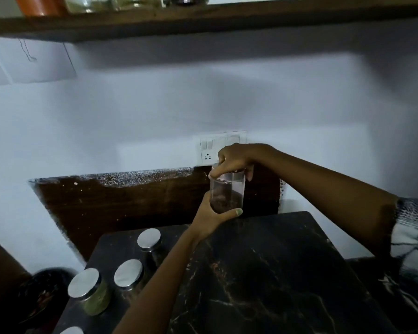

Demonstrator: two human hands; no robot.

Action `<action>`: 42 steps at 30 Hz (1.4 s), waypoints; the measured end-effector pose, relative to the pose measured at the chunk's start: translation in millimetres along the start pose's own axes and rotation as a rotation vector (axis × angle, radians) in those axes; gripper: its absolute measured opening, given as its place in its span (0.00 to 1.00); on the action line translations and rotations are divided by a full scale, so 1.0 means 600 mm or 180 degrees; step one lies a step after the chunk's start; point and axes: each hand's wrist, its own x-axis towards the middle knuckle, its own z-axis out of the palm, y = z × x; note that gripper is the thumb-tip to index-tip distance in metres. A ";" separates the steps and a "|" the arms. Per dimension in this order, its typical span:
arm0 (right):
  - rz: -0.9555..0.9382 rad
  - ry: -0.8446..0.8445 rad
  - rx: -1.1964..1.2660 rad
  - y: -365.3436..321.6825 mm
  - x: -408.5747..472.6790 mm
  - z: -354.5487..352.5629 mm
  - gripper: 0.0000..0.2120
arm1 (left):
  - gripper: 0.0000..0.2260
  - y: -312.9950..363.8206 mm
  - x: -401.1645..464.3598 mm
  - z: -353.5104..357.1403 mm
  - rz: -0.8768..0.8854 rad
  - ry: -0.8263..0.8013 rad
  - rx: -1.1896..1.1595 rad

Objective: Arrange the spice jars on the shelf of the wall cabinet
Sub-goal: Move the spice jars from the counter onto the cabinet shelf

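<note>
Head view. Clear spice jar (pixel 227 192) with a dark brown fill is held in the air above the far edge of the dark marble surface (pixel 263 273), in front of the wall socket (pixel 216 147). Left hand (pixel 214 214) wraps the jar's lower body, thumb across the front; grip holds the jar. Right hand (pixel 237 160) sits on top, fingers curled round the steel lid (pixel 227 173); grip holds the lid.

Judgement: the step is checking or tightening the lid before the lift to the wooden shelf (pixel 203 22) overhead. Keep the jar upright, twist with the right, brace with the left.

Glass jars already stand on the shelf at upper left (pixel 92 3); aim for free board beside them. Three steel-lidded jars wait on the surface, one with green fill (pixel 89 291), two more (pixel 128 273) (pixel 149 239); a fourth lid (pixel 71 330) shows at the bottom edge.
</note>
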 end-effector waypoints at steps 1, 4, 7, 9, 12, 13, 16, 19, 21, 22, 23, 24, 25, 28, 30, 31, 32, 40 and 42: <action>0.0020 0.0074 -0.0030 -0.002 -0.007 -0.005 0.25 | 0.33 0.010 0.001 0.004 0.0036 -0.0006 -0.0037; -0.0074 -0.0177 -0.0094 -0.009 -0.027 -0.025 0.23 | 0.33 0.026 0.002 0.004 0.0096 -0.0084 -0.0060; -0.0374 -0.0418 0.0004 -0.015 -0.048 -0.045 0.24 | 0.32 0.037 0.001 -0.001 0.0109 -0.0281 -0.0146; -0.0428 -0.0215 0.0071 -0.017 -0.054 -0.051 0.23 | 0.32 0.044 0.001 0.000 0.0118 -0.0265 -0.0231; -0.0378 0.0383 -0.0146 -0.020 -0.054 -0.047 0.22 | 0.34 0.058 0.000 0.009 0.0153 0.0066 -0.0320; -0.0357 0.0550 -0.0239 -0.020 -0.054 -0.046 0.24 | 0.34 0.063 0.001 0.010 0.0163 0.0153 -0.0333; -0.0325 0.0685 -0.0409 -0.026 -0.057 -0.054 0.27 | 0.32 0.074 0.004 0.005 0.0129 0.0173 -0.0427; -0.0495 0.0096 -0.0009 -0.033 -0.069 -0.072 0.23 | 0.32 0.081 0.001 -0.011 0.0035 -0.0157 -0.0624; -0.0651 0.0019 0.0217 -0.032 -0.078 -0.081 0.22 | 0.34 0.086 -0.003 -0.015 0.0014 -0.0361 -0.0650; -0.0685 0.0154 0.0233 -0.031 -0.080 -0.084 0.21 | 0.34 0.089 -0.004 -0.015 0.0023 -0.0360 -0.0653; -0.0684 0.0340 0.0203 -0.029 -0.080 -0.086 0.20 | 0.33 0.091 -0.005 -0.013 0.0044 -0.0302 -0.0628; -0.0651 0.0528 0.0146 -0.028 -0.080 -0.087 0.20 | 0.33 0.094 -0.005 -0.011 0.0083 -0.0218 -0.0553; -0.0600 0.0685 0.0098 -0.026 -0.079 -0.088 0.21 | 0.34 0.096 -0.004 -0.009 0.0143 -0.0146 -0.0422; -0.0473 0.0970 -0.0019 -0.022 -0.077 -0.088 0.26 | 0.35 0.104 -0.006 -0.002 0.0254 -0.0031 -0.0150; -0.0382 0.1075 -0.0142 -0.022 -0.078 -0.087 0.28 | 0.33 0.105 -0.005 0.000 0.0288 -0.0044 -0.0136; -0.0358 0.1089 -0.0194 -0.022 -0.080 -0.088 0.28 | 0.33 0.105 -0.004 0.001 0.0293 -0.0046 -0.0150; -0.0362 0.1042 -0.0191 -0.023 -0.082 -0.090 0.27 | 0.33 0.105 -0.003 0.001 0.0279 -0.0049 -0.0184; -0.0735 0.1302 -0.0027 -0.029 -0.105 -0.086 0.23 | 0.23 0.129 -0.009 0.008 0.0247 -0.0226 -0.0407; -0.0796 0.1489 -0.0152 -0.029 -0.110 -0.080 0.23 | 0.25 0.132 -0.014 0.014 0.0250 -0.0195 -0.0410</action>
